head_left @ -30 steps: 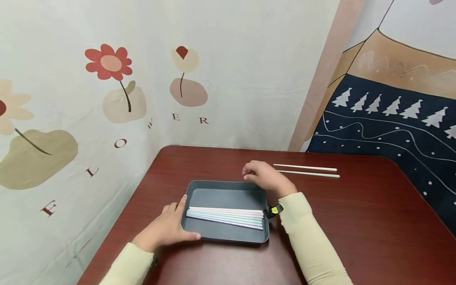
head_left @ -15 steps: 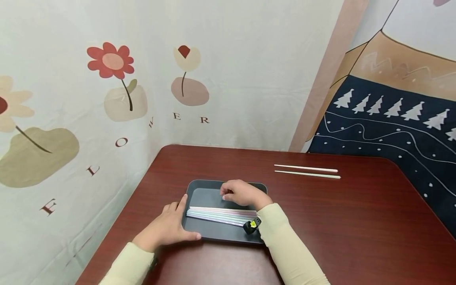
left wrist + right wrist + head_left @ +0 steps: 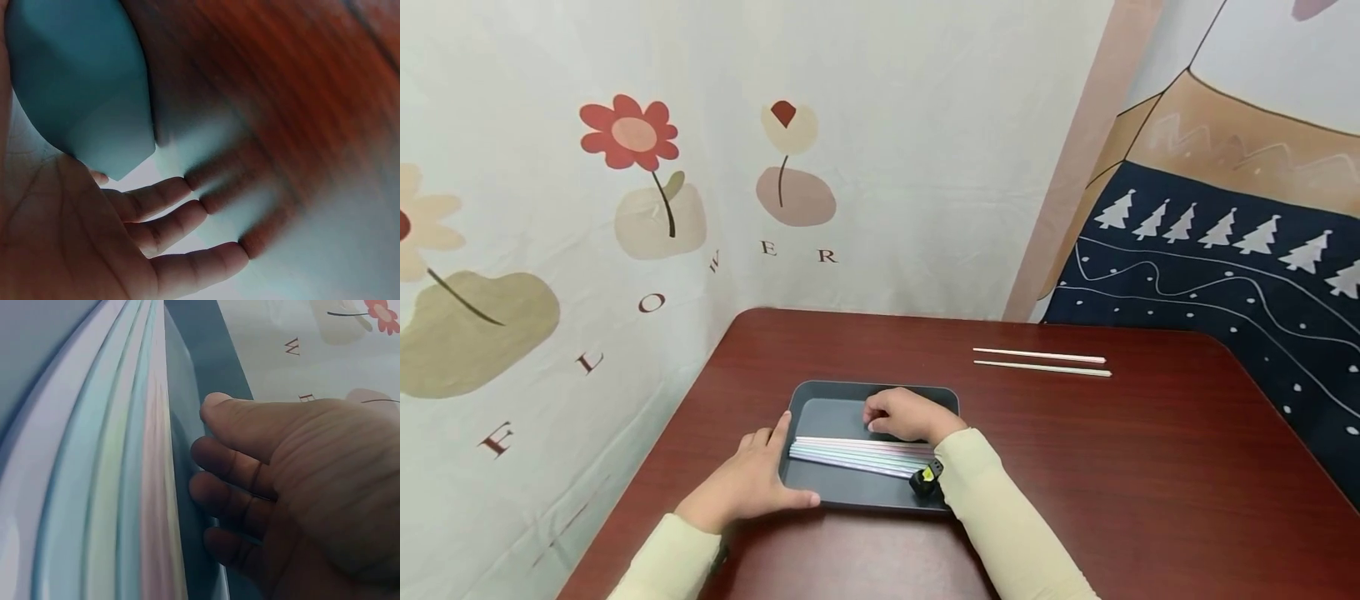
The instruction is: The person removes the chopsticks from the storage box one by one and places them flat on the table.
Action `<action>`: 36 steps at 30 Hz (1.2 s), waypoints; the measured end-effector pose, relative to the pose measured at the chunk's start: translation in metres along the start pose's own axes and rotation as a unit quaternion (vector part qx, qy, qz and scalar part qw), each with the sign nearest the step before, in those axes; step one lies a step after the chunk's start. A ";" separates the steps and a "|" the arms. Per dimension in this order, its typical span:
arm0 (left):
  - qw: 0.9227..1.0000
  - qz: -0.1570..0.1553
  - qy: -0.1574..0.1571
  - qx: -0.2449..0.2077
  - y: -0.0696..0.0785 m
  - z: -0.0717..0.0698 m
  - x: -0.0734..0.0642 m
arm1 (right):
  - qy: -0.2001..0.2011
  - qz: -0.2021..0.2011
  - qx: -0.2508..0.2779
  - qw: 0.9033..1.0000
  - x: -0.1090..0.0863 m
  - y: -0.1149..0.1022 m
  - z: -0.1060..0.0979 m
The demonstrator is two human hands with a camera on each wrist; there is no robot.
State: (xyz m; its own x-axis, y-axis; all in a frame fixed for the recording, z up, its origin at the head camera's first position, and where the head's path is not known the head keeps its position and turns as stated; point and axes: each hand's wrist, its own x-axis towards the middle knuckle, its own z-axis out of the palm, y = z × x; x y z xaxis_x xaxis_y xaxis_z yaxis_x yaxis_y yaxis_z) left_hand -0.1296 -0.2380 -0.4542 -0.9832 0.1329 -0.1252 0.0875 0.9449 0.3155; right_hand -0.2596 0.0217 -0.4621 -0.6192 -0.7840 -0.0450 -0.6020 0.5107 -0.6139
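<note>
A dark grey rectangular tray [image 3: 871, 493] lies on the table with several pastel chopsticks [image 3: 850, 454] side by side in it. My left hand [image 3: 737, 483] rests against the tray's left end, fingers along the side and thumb at the front edge. In the left wrist view, the tray's corner [image 3: 94, 81] meets the palm, and the fingers [image 3: 165, 194] extend fairly straight. My right hand [image 3: 906, 414] is over the tray's far half, just beyond the chopsticks. Up close in the right wrist view, its fingers [image 3: 228, 497] are loosely bent beside the chopsticks [image 3: 106, 456], holding nothing.
Two more chopsticks, one pinkish [image 3: 1037, 356] and one greenish [image 3: 1041, 368], lie apart on the reddish-brown table [image 3: 1150, 467], beyond the tray to the right. A flower-printed wall cloth [image 3: 910, 167] stands behind the table.
My right hand has moved left and nearer, from behind the tray's far right corner to over the tray, and has since stayed nearly still. The left hand keeps its place.
</note>
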 end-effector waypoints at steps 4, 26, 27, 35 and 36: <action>1.000 0.004 -0.001 -0.002 0.000 0.000 0.000 | -0.012 0.007 -0.003 1.000 -0.001 0.000 0.000; 1.000 0.012 0.007 0.001 0.000 0.000 -0.001 | -0.027 -0.018 -0.048 0.998 0.001 -0.002 0.003; 1.000 0.012 0.007 0.001 0.000 0.000 -0.001 | -0.026 -0.019 -0.050 0.998 0.001 -0.002 0.003; 1.000 0.005 0.001 0.000 0.001 -0.002 -0.001 | -0.013 -0.021 -0.063 0.998 0.002 -0.003 0.003; 1.000 0.004 0.000 0.000 0.001 -0.002 -0.001 | -0.012 -0.020 -0.063 0.998 0.002 -0.003 0.003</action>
State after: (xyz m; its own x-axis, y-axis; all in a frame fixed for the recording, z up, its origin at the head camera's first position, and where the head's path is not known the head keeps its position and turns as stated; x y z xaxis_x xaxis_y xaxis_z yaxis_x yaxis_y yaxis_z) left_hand -0.1291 -0.2375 -0.4523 -0.9824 0.1412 -0.1226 0.0963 0.9439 0.3158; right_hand -0.2577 0.0173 -0.4628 -0.5814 -0.8126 -0.0417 -0.6860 0.5171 -0.5119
